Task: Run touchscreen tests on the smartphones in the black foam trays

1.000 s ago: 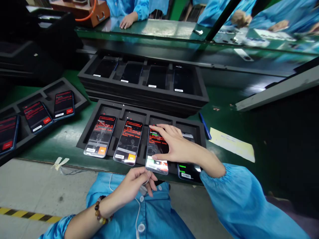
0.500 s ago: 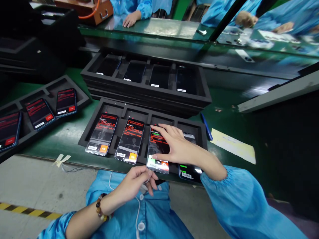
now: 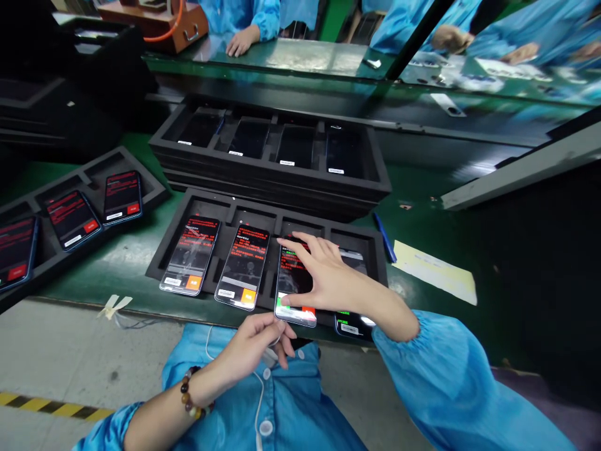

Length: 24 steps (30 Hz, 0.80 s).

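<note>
My right hand (image 3: 328,279) spreads over the third phone (image 3: 297,318) in the near black foam tray (image 3: 154,268). Its thumb touches the green button low on the screen, and the other fingers reach over the upper part. At that phone's bottom edge, my left hand (image 3: 263,344) is closed in a pinch on a thin white cable (image 3: 258,401), whose end is hidden. Two phones with orange buttons, a left one (image 3: 190,257) and a middle one (image 3: 244,266), lie beside it. My right forearm partly covers a fourth phone (image 3: 354,324) showing green text.
Behind stands a stack of foam trays (image 3: 263,172) with dark phones. Another tray (image 3: 154,185) at left holds phones with red text. A blue pen (image 3: 385,238) and yellowish paper (image 3: 436,272) lie at right. Across the bench rests a co-worker's hand (image 3: 241,41).
My right thumb has slid slightly left, onto the green button. The left hand keeps its place at the phone's lower edge. The whole view has shifted a little.
</note>
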Motion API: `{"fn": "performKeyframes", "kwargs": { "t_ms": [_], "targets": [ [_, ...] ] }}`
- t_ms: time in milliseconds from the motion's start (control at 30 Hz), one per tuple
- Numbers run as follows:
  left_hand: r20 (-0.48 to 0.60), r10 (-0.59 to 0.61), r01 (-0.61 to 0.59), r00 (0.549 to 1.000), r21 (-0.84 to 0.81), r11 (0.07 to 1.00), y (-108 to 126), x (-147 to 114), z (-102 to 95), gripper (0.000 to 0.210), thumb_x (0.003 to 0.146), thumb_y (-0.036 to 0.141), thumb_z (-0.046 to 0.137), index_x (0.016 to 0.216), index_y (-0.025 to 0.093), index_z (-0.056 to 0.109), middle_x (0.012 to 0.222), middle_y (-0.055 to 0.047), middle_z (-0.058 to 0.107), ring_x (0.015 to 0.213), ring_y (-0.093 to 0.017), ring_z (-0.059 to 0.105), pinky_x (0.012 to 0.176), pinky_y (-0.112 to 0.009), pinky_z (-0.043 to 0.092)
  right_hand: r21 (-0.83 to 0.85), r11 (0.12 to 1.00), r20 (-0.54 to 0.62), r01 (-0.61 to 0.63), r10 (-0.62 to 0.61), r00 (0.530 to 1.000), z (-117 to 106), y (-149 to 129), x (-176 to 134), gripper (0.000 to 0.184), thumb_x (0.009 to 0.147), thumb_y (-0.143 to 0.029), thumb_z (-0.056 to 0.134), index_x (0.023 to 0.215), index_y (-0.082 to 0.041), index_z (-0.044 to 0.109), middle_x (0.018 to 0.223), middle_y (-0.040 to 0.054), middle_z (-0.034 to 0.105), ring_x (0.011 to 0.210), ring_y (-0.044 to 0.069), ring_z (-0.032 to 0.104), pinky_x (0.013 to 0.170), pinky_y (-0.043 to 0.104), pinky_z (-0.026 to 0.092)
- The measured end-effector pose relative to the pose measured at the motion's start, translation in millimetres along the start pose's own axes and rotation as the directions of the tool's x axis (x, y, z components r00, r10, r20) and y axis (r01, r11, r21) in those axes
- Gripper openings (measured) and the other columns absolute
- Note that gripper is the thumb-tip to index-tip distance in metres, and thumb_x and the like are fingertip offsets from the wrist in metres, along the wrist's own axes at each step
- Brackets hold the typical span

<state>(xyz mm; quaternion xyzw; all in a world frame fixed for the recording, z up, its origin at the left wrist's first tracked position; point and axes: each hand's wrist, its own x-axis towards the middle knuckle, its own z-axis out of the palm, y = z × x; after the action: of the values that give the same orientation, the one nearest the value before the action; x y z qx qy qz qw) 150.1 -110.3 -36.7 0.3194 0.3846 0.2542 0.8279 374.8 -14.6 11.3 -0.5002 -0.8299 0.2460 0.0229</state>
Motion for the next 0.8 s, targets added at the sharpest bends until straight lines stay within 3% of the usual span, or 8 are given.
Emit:
{"fn": "performKeyframes", "kwargs": {
  "t_ms": [233, 600, 800],
  "targets": [
    [0.007, 0.017, -0.017, 1.0, 0.001, 1.0, -1.0, 2.0, -0.8, 0.069, 0.084, 0.082, 0.079, 0.09, 0.014, 0.072, 0.071, -0.004, 0.074, 0.054, -0.014, 0.067, 0.06, -0.025, 0.048, -0.014, 1.0, -0.047, 0.023, -0.024, 0.999, 3.8, 0.5, -1.2, 0.115, 0.083, -0.075, 0.083, 0.175, -0.029, 0.031, 0.174, 0.025, 0.033, 0.161, 0.05, 0.034, 0.128, 0.077, 0.028],
    [0.006, 0.019, -0.019, 1.0, 0.0, 1.0, 0.4, 1.4, -0.3, 0.069, 0.084, 0.082, 0.079, 0.09, 0.014, 0.072, 0.071, -0.004, 0.074, 0.054, -0.013, 0.067, 0.059, -0.025, 0.048, 0.04, 0.999, -0.037, 0.016, -0.014, 0.999, 0.0, 11.4, -0.7, 0.109, 0.09, -0.077, 0.077, 0.174, -0.027, 0.029, 0.173, 0.0242, 0.034, 0.166, 0.046, 0.027, 0.133, 0.074, 0.022],
    [0.005, 0.012, -0.012, 1.0, -0.001, 1.0, 0.9, 1.9, -0.1, 0.069, 0.083, 0.082, 0.08, 0.09, 0.014, 0.072, 0.072, -0.004, 0.074, 0.055, -0.014, 0.067, 0.059, -0.025, 0.048, 0.055, 0.998, -0.028, 0.018, -0.016, 0.999, 0.1, 20.9, -3.9, 0.112, 0.086, -0.079, 0.08, 0.172, -0.027, 0.031, 0.174, 0.0237, 0.034, 0.167, 0.045, 0.025, 0.134, 0.074, 0.022]
  ]
}}
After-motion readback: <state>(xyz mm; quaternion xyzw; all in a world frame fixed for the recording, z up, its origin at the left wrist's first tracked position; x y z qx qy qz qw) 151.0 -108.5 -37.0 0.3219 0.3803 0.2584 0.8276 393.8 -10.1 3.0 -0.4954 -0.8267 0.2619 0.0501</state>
